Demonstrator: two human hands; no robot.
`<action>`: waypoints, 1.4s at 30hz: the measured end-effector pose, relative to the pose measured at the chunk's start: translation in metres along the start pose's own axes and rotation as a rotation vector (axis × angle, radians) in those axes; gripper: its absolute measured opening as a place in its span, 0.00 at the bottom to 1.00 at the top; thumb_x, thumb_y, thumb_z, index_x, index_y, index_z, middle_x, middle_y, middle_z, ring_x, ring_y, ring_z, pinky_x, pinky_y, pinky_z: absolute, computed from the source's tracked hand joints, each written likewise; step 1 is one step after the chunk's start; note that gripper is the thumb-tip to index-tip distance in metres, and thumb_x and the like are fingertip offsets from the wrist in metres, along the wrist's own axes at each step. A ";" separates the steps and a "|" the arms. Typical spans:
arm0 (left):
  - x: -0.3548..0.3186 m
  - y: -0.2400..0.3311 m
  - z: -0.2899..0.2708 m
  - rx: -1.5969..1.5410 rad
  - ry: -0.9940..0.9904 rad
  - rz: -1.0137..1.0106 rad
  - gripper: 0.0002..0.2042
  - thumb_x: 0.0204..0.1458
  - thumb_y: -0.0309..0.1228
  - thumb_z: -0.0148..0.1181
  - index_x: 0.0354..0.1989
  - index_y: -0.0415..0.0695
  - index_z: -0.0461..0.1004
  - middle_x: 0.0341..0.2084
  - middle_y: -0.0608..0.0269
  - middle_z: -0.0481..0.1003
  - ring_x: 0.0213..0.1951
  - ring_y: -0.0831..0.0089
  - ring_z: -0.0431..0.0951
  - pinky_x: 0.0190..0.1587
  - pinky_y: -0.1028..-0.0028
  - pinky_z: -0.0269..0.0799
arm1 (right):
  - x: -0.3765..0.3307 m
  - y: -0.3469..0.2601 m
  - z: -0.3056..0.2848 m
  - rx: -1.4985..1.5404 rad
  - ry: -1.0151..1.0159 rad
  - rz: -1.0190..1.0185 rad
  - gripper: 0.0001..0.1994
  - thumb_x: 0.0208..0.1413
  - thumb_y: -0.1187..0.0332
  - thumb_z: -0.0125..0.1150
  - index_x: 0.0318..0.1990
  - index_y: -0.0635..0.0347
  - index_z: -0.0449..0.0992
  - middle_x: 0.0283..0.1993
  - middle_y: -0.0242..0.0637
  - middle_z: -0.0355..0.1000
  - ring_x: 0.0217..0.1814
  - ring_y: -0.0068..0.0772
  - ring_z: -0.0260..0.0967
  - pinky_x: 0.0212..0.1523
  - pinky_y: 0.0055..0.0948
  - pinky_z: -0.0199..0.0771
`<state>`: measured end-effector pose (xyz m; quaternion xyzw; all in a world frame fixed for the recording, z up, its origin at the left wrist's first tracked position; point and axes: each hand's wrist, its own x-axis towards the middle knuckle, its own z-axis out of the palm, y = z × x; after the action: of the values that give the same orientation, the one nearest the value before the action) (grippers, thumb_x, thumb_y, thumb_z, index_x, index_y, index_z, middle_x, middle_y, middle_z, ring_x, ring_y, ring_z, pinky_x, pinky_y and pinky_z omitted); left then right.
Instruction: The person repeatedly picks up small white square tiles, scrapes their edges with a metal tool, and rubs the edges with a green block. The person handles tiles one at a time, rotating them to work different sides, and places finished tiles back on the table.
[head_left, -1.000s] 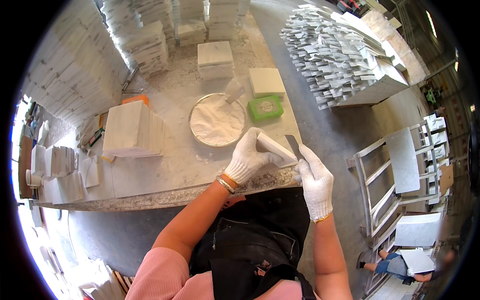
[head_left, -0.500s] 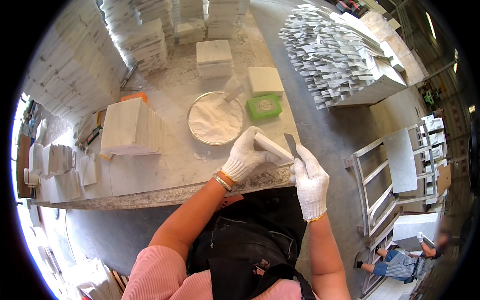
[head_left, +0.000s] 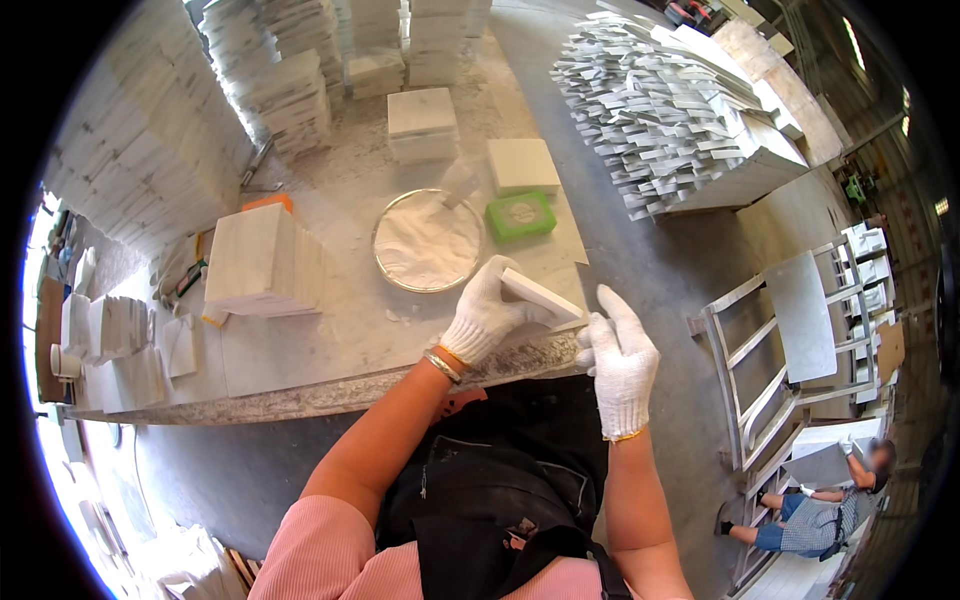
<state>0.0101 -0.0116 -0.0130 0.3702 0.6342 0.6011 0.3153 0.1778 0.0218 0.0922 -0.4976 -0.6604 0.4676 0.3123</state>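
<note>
My left hand (head_left: pixel 485 318), in a white knit glove, grips a white marble tile (head_left: pixel 543 296) on edge above the table's front. My right hand (head_left: pixel 622 365), gloved too, is beside the tile's right end, fingers curled around a putty knife (head_left: pixel 583 288). Its grey blade barely stands out against the floor, and its handle is hidden in the hand. Beyond the tile is a round metal-rimmed bowl (head_left: pixel 378 262) of white powder or paste, with a flat scraper (head_left: pixel 462 190) resting in it. A green box (head_left: pixel 521 215) sits right of the bowl.
Stacked tiles (head_left: pixel 245 260) stand left on the stone-topped table (head_left: pixel 330 360), near an orange object (head_left: pixel 268 202). Taller stacks (head_left: pixel 140 130) rise behind. A pale block (head_left: pixel 523 166) lies beyond the green box. Right are a strip pile (head_left: pixel 660 130), a metal rack (head_left: pixel 740 340) and another person (head_left: pixel 810 522).
The knife's blade has turned and shows less distinctly beside the tile. My left hand and the tile have shifted slightly left. At lower right the other person has moved.
</note>
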 end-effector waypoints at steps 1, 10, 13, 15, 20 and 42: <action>-0.001 0.002 -0.001 -0.003 -0.003 -0.008 0.26 0.35 0.27 0.81 0.42 0.43 0.69 0.35 0.64 0.78 0.40 0.75 0.79 0.44 0.71 0.77 | -0.001 -0.001 -0.006 0.022 0.027 0.037 0.17 0.64 0.75 0.57 0.59 0.62 0.76 0.35 0.35 0.78 0.29 0.18 0.72 0.29 0.23 0.76; -0.002 0.004 -0.002 0.014 -0.022 -0.024 0.28 0.34 0.30 0.82 0.42 0.43 0.70 0.36 0.63 0.78 0.40 0.74 0.78 0.45 0.70 0.76 | -0.007 0.002 0.003 -0.038 -0.034 -0.041 0.16 0.64 0.75 0.58 0.59 0.60 0.77 0.34 0.35 0.77 0.29 0.17 0.71 0.29 0.23 0.76; -0.003 0.008 -0.001 -0.014 -0.035 -0.048 0.31 0.34 0.38 0.82 0.44 0.42 0.70 0.37 0.58 0.78 0.41 0.70 0.79 0.45 0.68 0.76 | -0.009 0.006 0.017 -0.084 -0.075 -0.129 0.16 0.63 0.75 0.59 0.58 0.57 0.77 0.32 0.34 0.77 0.28 0.17 0.71 0.29 0.24 0.74; -0.001 0.002 -0.004 0.023 -0.008 -0.051 0.29 0.36 0.38 0.81 0.45 0.42 0.71 0.37 0.58 0.78 0.42 0.71 0.79 0.45 0.68 0.76 | -0.005 0.015 0.027 -0.151 -0.111 -0.442 0.17 0.62 0.76 0.61 0.58 0.57 0.77 0.32 0.35 0.77 0.28 0.17 0.71 0.30 0.24 0.74; -0.002 0.026 -0.011 -0.099 -0.074 -0.114 0.25 0.46 0.35 0.73 0.49 0.39 0.70 0.39 0.61 0.77 0.42 0.73 0.78 0.45 0.69 0.76 | -0.006 0.009 -0.012 0.155 -0.052 -0.129 0.22 0.59 0.77 0.63 0.62 0.61 0.73 0.38 0.33 0.78 0.33 0.16 0.71 0.34 0.23 0.76; -0.039 0.063 -0.006 -0.997 -0.589 -0.779 0.30 0.69 0.45 0.45 0.69 0.34 0.56 0.62 0.55 0.67 0.55 0.63 0.73 0.59 0.68 0.69 | 0.002 0.058 -0.036 0.507 -0.341 -0.253 0.11 0.43 0.84 0.69 0.36 0.63 0.85 0.48 0.36 0.78 0.51 0.29 0.73 0.52 0.28 0.74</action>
<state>0.0312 -0.0475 0.0482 0.0743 0.2572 0.5383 0.7991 0.2299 0.0388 0.0515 -0.2326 -0.6222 0.6514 0.3666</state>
